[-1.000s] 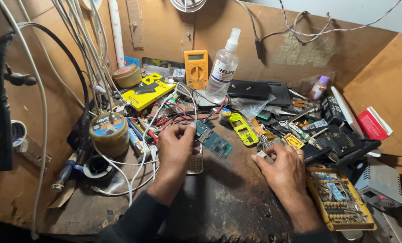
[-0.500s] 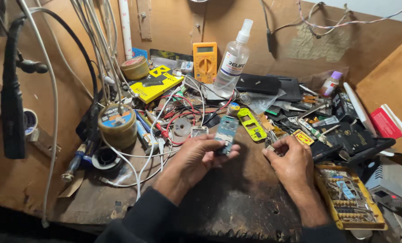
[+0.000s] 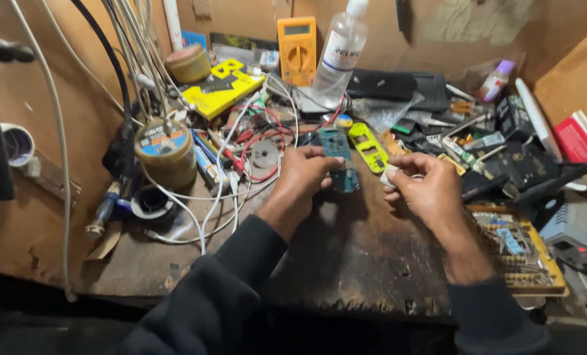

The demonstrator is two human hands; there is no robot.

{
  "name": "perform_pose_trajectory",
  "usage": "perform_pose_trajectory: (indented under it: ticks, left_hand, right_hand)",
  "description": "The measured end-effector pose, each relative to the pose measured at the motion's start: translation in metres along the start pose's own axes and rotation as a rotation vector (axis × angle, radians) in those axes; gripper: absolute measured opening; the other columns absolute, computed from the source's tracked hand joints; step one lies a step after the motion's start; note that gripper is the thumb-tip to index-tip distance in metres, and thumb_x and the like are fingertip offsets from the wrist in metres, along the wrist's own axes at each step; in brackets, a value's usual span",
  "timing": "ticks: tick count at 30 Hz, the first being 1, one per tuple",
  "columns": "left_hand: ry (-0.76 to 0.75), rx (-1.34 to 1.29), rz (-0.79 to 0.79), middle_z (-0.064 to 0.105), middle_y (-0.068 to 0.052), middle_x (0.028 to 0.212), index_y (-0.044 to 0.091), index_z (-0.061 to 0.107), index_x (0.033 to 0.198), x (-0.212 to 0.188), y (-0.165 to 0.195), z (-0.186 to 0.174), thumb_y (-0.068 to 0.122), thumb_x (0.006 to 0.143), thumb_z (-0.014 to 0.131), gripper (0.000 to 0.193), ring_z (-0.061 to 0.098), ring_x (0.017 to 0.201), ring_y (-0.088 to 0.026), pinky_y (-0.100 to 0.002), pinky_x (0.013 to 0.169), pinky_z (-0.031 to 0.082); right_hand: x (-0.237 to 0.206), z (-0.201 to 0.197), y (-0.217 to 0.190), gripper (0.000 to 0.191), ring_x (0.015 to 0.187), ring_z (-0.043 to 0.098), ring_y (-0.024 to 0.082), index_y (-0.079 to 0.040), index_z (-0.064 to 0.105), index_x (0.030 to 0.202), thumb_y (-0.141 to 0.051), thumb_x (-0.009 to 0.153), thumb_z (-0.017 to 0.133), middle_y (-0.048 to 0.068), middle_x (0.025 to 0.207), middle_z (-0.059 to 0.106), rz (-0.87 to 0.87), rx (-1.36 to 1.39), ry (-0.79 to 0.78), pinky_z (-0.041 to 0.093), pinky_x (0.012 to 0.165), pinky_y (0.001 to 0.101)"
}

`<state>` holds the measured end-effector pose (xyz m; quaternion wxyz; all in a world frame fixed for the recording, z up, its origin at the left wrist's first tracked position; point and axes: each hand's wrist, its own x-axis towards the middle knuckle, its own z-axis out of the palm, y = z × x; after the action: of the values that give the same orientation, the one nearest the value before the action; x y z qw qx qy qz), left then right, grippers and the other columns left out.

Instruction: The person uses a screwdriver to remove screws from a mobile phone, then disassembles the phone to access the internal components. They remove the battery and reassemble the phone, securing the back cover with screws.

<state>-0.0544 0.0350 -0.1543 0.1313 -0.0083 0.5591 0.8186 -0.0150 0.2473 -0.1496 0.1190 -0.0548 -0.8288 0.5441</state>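
The person's left hand is curled around a small teal circuit board, fingers closed on its left edge and holding it upright just above the dark, worn desk. The board sticks out to the right of that hand, in the gap between the two hands. The right hand sits close by on the right, apart from the board, with thumb and fingers pinched on a small pale piece that is too small to make out.

Just beyond the board, toward the far side, lies a yellow-green plastic frame, and left of it a tangle of red and white wires. Farther back stand an orange multimeter and a clear spray bottle. On the far left a roll of solder stands among hanging cables, with a yellow case behind it. To the right of the right hand, near the desk's edge, a yellow parts tray holds small components.
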Motion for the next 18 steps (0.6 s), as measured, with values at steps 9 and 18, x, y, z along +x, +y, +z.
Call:
perform_pose_trajectory:
  ticks: [9,18]
  left_hand:
    - [0.055,-0.079,0.058,0.069,-0.01,0.096,0.005,0.05,0.129,0.003,-0.024,-0.001,-0.005,0.081,0.063,0.051,0.073,0.075,-0.019,-0.036,0.058,0.065]
    - [0.123,-0.056,-0.09,0.069,-0.014,0.088,-0.003,0.062,0.112,0.017,-0.014,-0.001,0.028,0.102,0.053,0.034,0.071,0.064,-0.025,-0.036,0.054,0.062]
  right_hand:
    - [0.01,0.005,0.028,0.028,0.067,0.073,0.016,0.009,0.071,0.112,0.002,0.085,0.072,0.011,0.083,0.074,0.064,-0.059,-0.135,0.063,0.06,0.0292]
    - [0.008,-0.004,-0.001,0.04,0.075,0.077,0.021,-0.007,0.08,0.106,-0.018,0.068,0.088,0.011,0.084,0.079,-0.05,-0.606,-0.059,0.06,0.072,0.0363]
